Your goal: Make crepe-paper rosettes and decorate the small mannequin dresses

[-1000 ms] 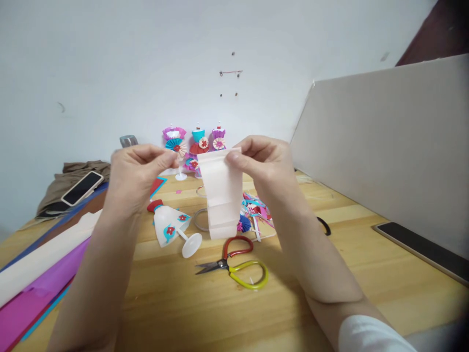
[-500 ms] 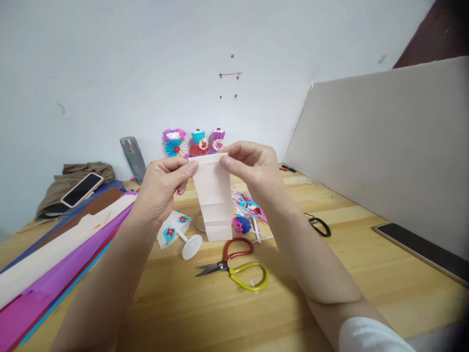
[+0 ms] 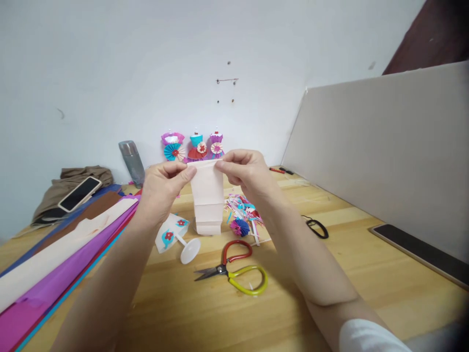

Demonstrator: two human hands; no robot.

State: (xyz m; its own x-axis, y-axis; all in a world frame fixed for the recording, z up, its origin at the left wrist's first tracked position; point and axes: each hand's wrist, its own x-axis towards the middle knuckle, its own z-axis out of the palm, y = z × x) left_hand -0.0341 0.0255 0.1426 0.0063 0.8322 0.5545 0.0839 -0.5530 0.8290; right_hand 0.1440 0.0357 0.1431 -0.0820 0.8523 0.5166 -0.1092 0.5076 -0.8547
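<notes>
A pale pink paper strip [image 3: 207, 190] with cross folds hangs upright above the table, its top edge pinched at both corners. My left hand [image 3: 164, 188] grips the top left corner between thumb and fingers. At the top right corner, my right hand [image 3: 246, 172] pinches the paper the same way. Below the strip lie scissors [image 3: 222, 269] with one red and one yellow handle, blades parted. A white stand [image 3: 190, 251] with a paper piece bearing blue and red flowers [image 3: 171, 234] rests left of them.
Colored paper sheets [image 3: 66, 254] and a phone [image 3: 79, 194] lie left, near a bottle [image 3: 132, 163]. Three small paper dresses [image 3: 198, 146] stand by the wall. Paper scraps [image 3: 244, 208], a pompom [image 3: 240, 227], a black band [image 3: 317, 228] and another phone [image 3: 421, 252] lie right.
The strip's bottom end has risen slightly and its lower folds have shifted. My right hand has moved a little left, closer to my left hand. The camera view has shifted slightly.
</notes>
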